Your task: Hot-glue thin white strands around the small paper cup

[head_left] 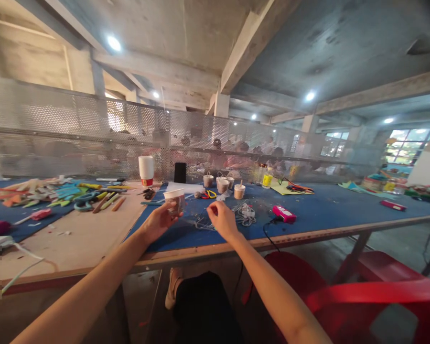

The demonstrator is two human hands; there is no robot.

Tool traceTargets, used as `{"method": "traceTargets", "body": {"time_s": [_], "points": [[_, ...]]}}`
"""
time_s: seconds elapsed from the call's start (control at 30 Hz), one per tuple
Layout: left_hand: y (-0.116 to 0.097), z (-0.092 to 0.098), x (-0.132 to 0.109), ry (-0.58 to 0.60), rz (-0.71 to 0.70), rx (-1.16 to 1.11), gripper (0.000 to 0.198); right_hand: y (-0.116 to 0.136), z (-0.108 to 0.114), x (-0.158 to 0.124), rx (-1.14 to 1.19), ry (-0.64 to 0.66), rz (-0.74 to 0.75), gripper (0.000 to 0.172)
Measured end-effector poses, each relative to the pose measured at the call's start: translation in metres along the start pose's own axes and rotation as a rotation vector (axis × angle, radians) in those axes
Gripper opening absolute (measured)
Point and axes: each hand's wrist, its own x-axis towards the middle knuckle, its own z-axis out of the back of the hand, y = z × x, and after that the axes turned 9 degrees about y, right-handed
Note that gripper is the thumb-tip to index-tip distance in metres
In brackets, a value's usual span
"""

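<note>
My left hand [162,220] is wrapped round a paper cup [174,195] with a white rim, held above the blue mat [157,241]. To its right, my right hand [220,215] has its fingers pinched together over the mat; whatever lies between the fingertips is too small to make out. Thin wires [202,220] lie beneath and left of the right hand. A tangle of white cable [246,215] rests just right of that hand. Behind the hands are several small cups, one of them [239,191] with a stick in it, and yellow-handled scissors [210,194].
Tools [88,200] and coloured strips [62,191] lie at the left. A tall cup [146,169] and black phone [180,173] stand at the back. Right are a pink box [284,214] and yellow bottle [267,178]. A perforated screen [136,134] stands behind; red chairs [372,291] are front right.
</note>
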Motion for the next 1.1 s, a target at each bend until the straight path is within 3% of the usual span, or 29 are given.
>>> {"method": "traceTargets", "body": {"time_s": [0.13, 0.23, 0.33, 0.43, 0.53, 0.63, 0.77, 0.93, 1.1], "points": [[-0.001, -0.003, -0.001, 0.016, 0.006, 0.005, 0.027, -0.040, 0.021, 0.002, -0.262, 0.130, -0.328, 0.027], [-0.002, -0.004, -0.002, 0.042, 0.008, 0.008, 0.030, -0.053, 0.030, 0.006, -0.344, 0.297, -0.451, 0.045], [-0.002, -0.004, -0.002, 0.027, 0.021, 0.020, 0.030, -0.056, 0.031, 0.012, -0.340, 0.405, -0.498, 0.052], [-0.001, -0.002, -0.002, 0.023, 0.014, 0.021, 0.029, -0.056, 0.030, 0.014, -0.305, 0.379, -0.521, 0.049], [-0.001, -0.001, -0.001, 0.034, 0.010, 0.007, 0.030, -0.061, 0.029, 0.010, -0.206, 0.272, -0.538, 0.042], [-0.001, -0.001, -0.002, 0.036, 0.014, 0.002, 0.029, -0.063, 0.027, 0.006, 0.118, 0.115, -0.545, 0.032], [-0.002, -0.002, -0.002, 0.011, 0.024, 0.004, 0.027, -0.053, 0.022, 0.005, 0.890, 0.006, -0.472, 0.038], [-0.002, -0.004, -0.003, 0.007, 0.023, 0.020, 0.031, -0.028, 0.016, 0.005, 1.525, 0.148, -0.405, 0.033], [-0.002, -0.003, -0.003, 0.010, 0.034, 0.024, 0.035, -0.009, 0.008, 0.006, 1.659, 0.327, -0.281, 0.027]]}}
